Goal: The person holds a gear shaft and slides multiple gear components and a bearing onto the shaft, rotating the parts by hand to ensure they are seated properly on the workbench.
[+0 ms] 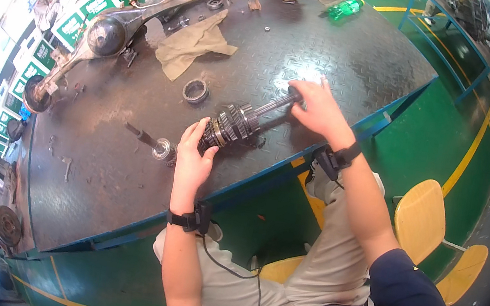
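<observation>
While held at gears (237,122) by curled left hand (193,161) and at shaft (274,104) by closed right hand (320,110), looks heavy, rigid, perhaps oily; best grasped at both ends.

Before me stood a workbench (105,195) with a dark, tread-patterned metal top and blue edge. A long axle housing (106,36) lay along its far side; nearer were a brown cloth (190,45), a toothed ring (194,98) and a short shaft (143,136) with a bearing (161,149). A green bottle (346,9) lay toward the far right. A geared shaft (237,123) seemed to rest near the front edge.
</observation>
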The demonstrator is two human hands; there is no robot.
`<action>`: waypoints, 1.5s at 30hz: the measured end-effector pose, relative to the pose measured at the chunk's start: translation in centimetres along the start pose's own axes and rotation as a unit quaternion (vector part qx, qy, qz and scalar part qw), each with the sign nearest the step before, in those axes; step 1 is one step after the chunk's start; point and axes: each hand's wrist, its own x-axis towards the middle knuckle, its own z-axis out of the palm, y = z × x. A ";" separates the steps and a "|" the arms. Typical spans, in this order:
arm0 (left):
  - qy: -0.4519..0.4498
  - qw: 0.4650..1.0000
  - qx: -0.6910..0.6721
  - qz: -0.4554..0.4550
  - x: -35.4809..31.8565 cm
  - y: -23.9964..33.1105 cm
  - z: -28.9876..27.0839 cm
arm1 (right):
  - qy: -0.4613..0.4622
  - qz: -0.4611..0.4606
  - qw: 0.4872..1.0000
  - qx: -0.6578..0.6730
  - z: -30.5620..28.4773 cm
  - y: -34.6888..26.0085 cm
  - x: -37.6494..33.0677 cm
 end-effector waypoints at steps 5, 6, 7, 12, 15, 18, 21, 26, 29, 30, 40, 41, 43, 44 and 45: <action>-0.001 1.000 0.001 0.004 0.1 0.1 0.0 | 0.024 0.015 0.999 -0.043 -0.6 1.3 -0.5; -0.001 1.000 0.002 0.003 0.1 0.0 0.1 | 0.022 0.008 0.997 -0.071 -0.3 0.7 -0.3; -0.001 1.000 0.003 0.002 0.0 0.0 0.2 | 0.021 0.001 0.995 -0.100 0.1 0.0 -0.2; 0.001 1.000 0.004 0.001 -0.2 -0.1 0.0 | -0.037 -0.134 0.990 -0.036 2.5 -4.9 -1.0; -0.002 1.000 -0.001 0.000 0.0 0.2 -0.1 | -0.011 -0.144 0.990 -0.011 2.7 -4.5 -0.5; -0.001 1.000 0.003 -0.001 0.0 0.1 0.0 | -0.012 -0.111 0.994 0.013 2.6 -3.9 -0.2; -0.003 1.000 0.005 0.002 0.1 0.1 0.1 | -0.030 -0.116 0.992 0.037 3.2 -3.9 -0.3; -0.004 1.000 0.003 -0.009 -0.1 -0.1 0.1 | -0.024 -0.134 0.989 0.060 3.8 -4.3 -0.1; -0.001 1.000 -0.001 -0.006 -0.2 0.0 0.1 | -0.041 -0.098 0.994 0.024 2.9 -4.0 -0.2; -0.001 1.000 0.002 -0.008 -0.3 0.0 0.0 | -0.041 -0.061 0.997 0.021 2.3 -3.5 -0.1; 0.001 1.000 0.000 -0.005 -0.2 0.5 -0.1 | 0.061 0.035 0.997 -0.023 -1.1 1.1 -0.4; 0.001 1.000 -0.002 -0.004 -0.1 0.6 -0.1 | 0.072 0.028 0.997 -0.029 -0.8 1.1 -0.4; -0.003 1.000 -0.009 -0.013 -0.1 0.5 -0.1 | 0.054 0.033 0.997 -0.040 0.2 -0.3 -0.5; -0.004 1.000 -0.009 -0.013 -0.1 0.4 -0.1 | 0.076 0.026 0.994 -0.072 0.8 -1.0 -0.6; -0.001 1.000 -0.004 -0.012 -0.2 0.2 0.0 | 0.098 0.019 0.990 -0.104 1.1 -1.3 -0.7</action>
